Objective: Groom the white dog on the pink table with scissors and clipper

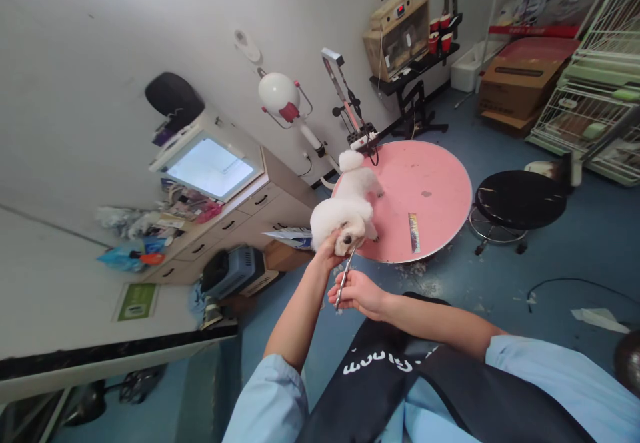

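Observation:
A fluffy white dog (347, 203) stands on the left part of a round pink table (430, 176), its face turned toward me. Under its chin and cheek, my left hand (329, 250) is wrapped round the muzzle. My right hand (361, 293) is closed on silver scissors (343, 278), whose tips reach up to the fur at the side of the dog's mouth. A multicoloured comb (414, 232) lies on the pink tabletop, right of the dog.
A black round stool (520, 198) stands right of the table. Behind are a white lamp (280, 94), an upright table arm (343, 90) and a power strip (364, 140). Drawers (227, 223) and pet carriers (235, 273) are at the left. Fur clippings (415, 269) lie on the floor.

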Motion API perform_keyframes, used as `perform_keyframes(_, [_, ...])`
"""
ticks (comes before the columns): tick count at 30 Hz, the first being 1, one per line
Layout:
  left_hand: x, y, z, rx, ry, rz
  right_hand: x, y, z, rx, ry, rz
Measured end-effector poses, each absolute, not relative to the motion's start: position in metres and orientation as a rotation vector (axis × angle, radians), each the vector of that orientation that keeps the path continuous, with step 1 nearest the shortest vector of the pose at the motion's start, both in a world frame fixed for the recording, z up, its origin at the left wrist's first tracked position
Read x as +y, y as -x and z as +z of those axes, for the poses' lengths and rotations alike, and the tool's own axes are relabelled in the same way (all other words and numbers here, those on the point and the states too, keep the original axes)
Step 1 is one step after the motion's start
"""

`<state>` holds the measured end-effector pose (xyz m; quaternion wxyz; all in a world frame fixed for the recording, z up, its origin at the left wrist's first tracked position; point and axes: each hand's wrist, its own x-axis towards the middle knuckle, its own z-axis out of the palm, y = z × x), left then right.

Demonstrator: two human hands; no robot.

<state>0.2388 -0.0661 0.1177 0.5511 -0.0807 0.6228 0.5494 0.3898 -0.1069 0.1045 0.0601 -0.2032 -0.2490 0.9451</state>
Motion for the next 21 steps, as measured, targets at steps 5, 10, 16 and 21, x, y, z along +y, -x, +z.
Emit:
perform_keyframes(5, [-0.068, -0.236, 0.118, 1.476, 0.168, 1.298, -0.104, -0.394, 0.1, -0.734, 0.558, 2.879])
perform_keyframes(10, [-0.072, -0.231, 0.111, 1.393, 0.14, 1.32, -0.101, -0.394, 0.095, -0.772, 0.603, 2.897])
perform_keyframes(16, [-0.07, -0.227, 0.112, 1.37, 0.118, 1.288, -0.102, -0.396, 0.09, -0.782, 0.619, 2.914])
perform_keyframes(21, [-0.09, -0.214, 0.094, 1.245, 0.109, 1.428, -0.112, -0.403, 0.049, -0.769, 0.686, 2.872])
